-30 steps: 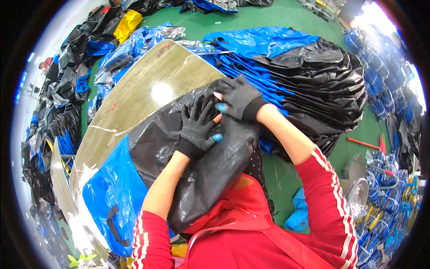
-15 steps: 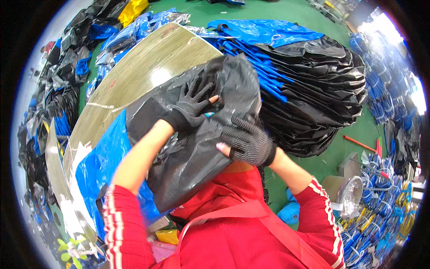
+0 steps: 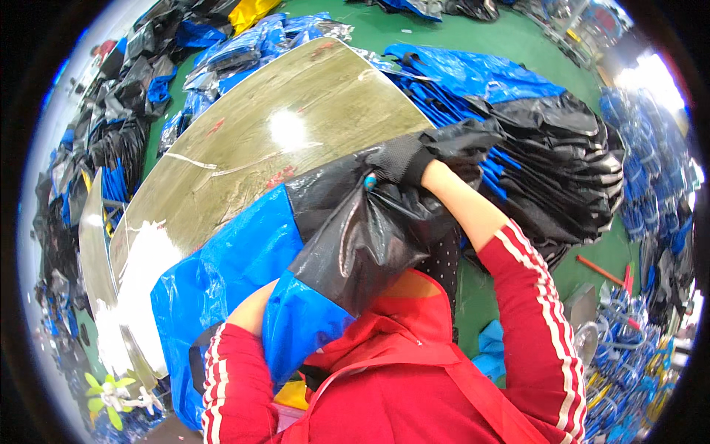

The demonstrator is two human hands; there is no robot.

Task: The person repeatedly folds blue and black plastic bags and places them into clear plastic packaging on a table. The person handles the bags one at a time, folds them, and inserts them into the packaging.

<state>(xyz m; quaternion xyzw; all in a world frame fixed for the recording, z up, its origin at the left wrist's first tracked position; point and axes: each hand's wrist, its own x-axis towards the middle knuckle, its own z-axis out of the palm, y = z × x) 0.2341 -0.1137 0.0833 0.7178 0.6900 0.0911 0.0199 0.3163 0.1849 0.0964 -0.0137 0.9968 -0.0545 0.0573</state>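
A large blue and black plastic bag [image 3: 347, 251] lies across my lap and the near edge of the table. My right hand [image 3: 400, 158], in a black textured glove, is closed on the bunched black part near its far edge. A small turquoise spot [image 3: 370, 180] shows beside those fingers. My left forearm [image 3: 253, 309] goes in behind a blue fold of the bag, which hides my left hand and its fingers.
Beneath the bag is a shiny wood-patterned table [image 3: 274, 126]. To its right stands a thick stack of black and blue bags [image 3: 555, 155]. More bags [image 3: 244, 55] lie beyond the table, and bundled blue pieces [image 3: 629, 325] are at the right. A red-orange rod [image 3: 600, 269] lies on the green floor.
My left hand has gone from on top of the black part to behind the blue fold. My right hand has moved farther away and now grips the bunched black plastic. The view has shifted.
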